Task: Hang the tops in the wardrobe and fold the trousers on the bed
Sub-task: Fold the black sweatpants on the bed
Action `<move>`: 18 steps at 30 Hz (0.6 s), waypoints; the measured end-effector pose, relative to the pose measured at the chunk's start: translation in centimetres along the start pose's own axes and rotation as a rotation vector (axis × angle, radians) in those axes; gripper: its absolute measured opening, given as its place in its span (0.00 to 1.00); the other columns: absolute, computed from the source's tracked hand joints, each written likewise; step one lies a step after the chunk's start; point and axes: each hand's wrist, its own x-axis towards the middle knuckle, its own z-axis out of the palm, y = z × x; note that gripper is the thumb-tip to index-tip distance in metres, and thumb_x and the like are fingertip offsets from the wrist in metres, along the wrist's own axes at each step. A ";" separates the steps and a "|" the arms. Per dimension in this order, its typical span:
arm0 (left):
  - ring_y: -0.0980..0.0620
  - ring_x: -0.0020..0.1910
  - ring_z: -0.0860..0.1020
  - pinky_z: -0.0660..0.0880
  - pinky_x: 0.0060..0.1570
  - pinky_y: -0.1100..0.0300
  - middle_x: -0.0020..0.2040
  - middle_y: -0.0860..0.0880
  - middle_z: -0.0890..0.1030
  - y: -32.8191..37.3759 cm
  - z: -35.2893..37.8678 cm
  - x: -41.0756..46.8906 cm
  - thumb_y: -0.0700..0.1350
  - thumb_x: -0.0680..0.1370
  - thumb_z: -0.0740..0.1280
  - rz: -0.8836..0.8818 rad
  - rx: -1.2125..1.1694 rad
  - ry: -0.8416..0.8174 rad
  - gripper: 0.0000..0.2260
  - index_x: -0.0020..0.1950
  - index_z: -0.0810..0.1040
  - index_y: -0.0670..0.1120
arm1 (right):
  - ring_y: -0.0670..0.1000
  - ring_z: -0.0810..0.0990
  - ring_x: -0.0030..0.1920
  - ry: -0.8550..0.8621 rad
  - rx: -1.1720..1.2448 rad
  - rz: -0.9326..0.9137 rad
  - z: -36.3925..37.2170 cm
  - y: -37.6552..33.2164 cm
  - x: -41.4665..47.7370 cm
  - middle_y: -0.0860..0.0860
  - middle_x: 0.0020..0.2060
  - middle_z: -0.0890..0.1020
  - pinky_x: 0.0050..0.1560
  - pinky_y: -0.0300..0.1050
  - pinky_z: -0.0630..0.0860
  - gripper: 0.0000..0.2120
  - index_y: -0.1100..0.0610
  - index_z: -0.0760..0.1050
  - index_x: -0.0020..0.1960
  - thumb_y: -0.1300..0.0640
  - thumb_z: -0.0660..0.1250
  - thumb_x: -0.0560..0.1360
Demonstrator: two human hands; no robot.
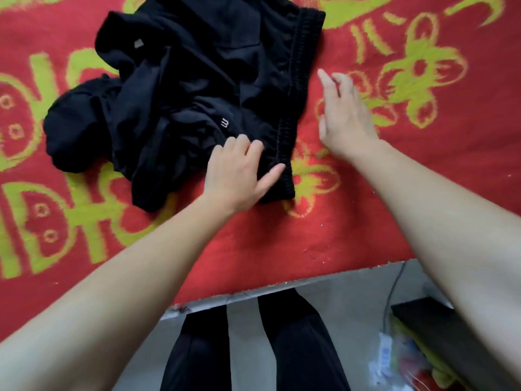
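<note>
Spread and seemingly pressing flat rather than pinching, the left hand pins the black trousers heaped upper centre on the bed, their waistband running top-to-bottom just left of the open, empty right hand.

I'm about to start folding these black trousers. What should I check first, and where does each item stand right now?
1. Trousers on the bed: ok, they lie on the red blanket.
2. Trousers spread flat: not ok, the fabric is bunched in a crumpled heap.
3. Waistband located: ok, it shows along the heap's right edge.
4. Left hand on the fabric: ok, it rests by the waistband's near end. Whether it pinches the cloth: cannot tell.
5. Right hand free: ok, it is open beside the waistband and holds nothing.
6. Only one garment in the heap: cannot tell.
</note>
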 end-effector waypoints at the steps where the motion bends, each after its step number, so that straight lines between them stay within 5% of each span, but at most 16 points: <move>1: 0.43 0.49 0.74 0.69 0.46 0.49 0.50 0.45 0.75 1.4 0.5 -0.3 0.72 0.73 0.57 -0.070 -0.019 -0.090 0.32 0.58 0.74 0.45 | 0.63 0.65 0.71 0.013 -0.039 -0.022 -0.4 -0.1 1.0 0.60 0.77 0.57 0.68 0.60 0.68 0.39 0.54 0.50 0.81 0.66 0.62 0.75; 3: 0.44 0.52 0.74 0.71 0.47 0.49 0.54 0.45 0.73 3.7 1.3 -0.6 0.72 0.70 0.62 -0.215 -0.027 -0.207 0.36 0.64 0.68 0.44 | 0.62 0.58 0.76 0.010 -0.156 -0.118 -0.8 -0.6 2.6 0.57 0.80 0.50 0.70 0.59 0.65 0.43 0.52 0.46 0.81 0.71 0.61 0.74; 6: 0.41 0.54 0.75 0.70 0.44 0.49 0.57 0.44 0.73 4.8 1.3 -0.3 0.50 0.71 0.69 -0.347 -0.087 -0.242 0.29 0.68 0.64 0.44 | 0.59 0.46 0.80 -0.064 -0.421 -0.378 -0.3 -1.2 4.1 0.55 0.81 0.45 0.76 0.58 0.55 0.39 0.54 0.42 0.82 0.69 0.57 0.78; 9: 0.39 0.49 0.79 0.66 0.39 0.51 0.53 0.42 0.77 3.3 0.5 0.2 0.39 0.71 0.67 -0.348 -0.050 -0.259 0.27 0.69 0.63 0.45 | 0.58 0.51 0.80 -0.114 -0.506 -0.495 0.5 -2.2 4.5 0.57 0.79 0.57 0.77 0.56 0.52 0.28 0.59 0.51 0.80 0.64 0.54 0.81; 13: 0.40 0.40 0.76 0.65 0.37 0.53 0.47 0.44 0.80 -0.7 -2.2 -0.2 0.41 0.68 0.67 -0.342 -0.025 -0.331 0.21 0.58 0.63 0.48 | 0.61 0.79 0.57 -0.120 -0.395 -0.505 -0.8 -3.6 2.6 0.62 0.52 0.80 0.70 0.56 0.61 0.15 0.62 0.69 0.62 0.60 0.61 0.77; 15: 0.39 0.41 0.77 0.66 0.38 0.54 0.44 0.44 0.80 -2.9 -4.4 -1.3 0.46 0.67 0.67 -0.357 0.006 -0.347 0.24 0.60 0.65 0.47 | 0.61 0.82 0.47 -0.219 -0.411 -0.514 -2.0 -3.9 0.4 0.61 0.44 0.83 0.64 0.55 0.69 0.14 0.60 0.67 0.56 0.52 0.63 0.76; 18: 0.39 0.43 0.80 0.67 0.37 0.54 0.41 0.45 0.80 -5.1 -8.5 -3.4 0.59 0.65 0.72 -0.278 0.111 -0.346 0.30 0.58 0.64 0.47 | 0.63 0.82 0.45 -0.371 -0.296 -0.448 -4.6 -4.3 -3.4 0.59 0.45 0.83 0.43 0.52 0.74 0.20 0.57 0.62 0.56 0.46 0.66 0.75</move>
